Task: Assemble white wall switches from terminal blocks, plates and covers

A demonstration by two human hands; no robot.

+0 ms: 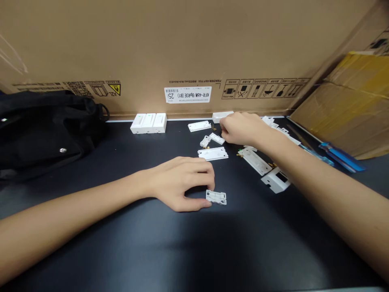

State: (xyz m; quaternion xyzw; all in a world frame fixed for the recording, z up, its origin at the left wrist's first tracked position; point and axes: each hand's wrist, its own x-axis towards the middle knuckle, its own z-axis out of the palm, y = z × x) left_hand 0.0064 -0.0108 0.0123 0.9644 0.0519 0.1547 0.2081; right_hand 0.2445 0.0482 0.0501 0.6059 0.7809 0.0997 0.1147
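Observation:
My left hand (190,184) grips the left end of a small white plastic piece (216,197) between thumb and fingers, low over the dark table. My right hand (237,127) reaches among loose parts near the back, its fingers curled downward; what they hold, if anything, is hidden. Just behind it lies a white block (221,116). Left of it are a white plate (199,126), a small white frame (205,141) and another small white piece (216,138). A longer white plate (213,153) lies behind my left fingertips.
Three white switches (148,123) stand by the large cardboard box (194,48). A black bag (45,129) is at left. Under my right forearm lie a white strip (255,161) and a white housing (276,180). Blue screwdrivers (342,157) lie at right beside a taped carton (349,105).

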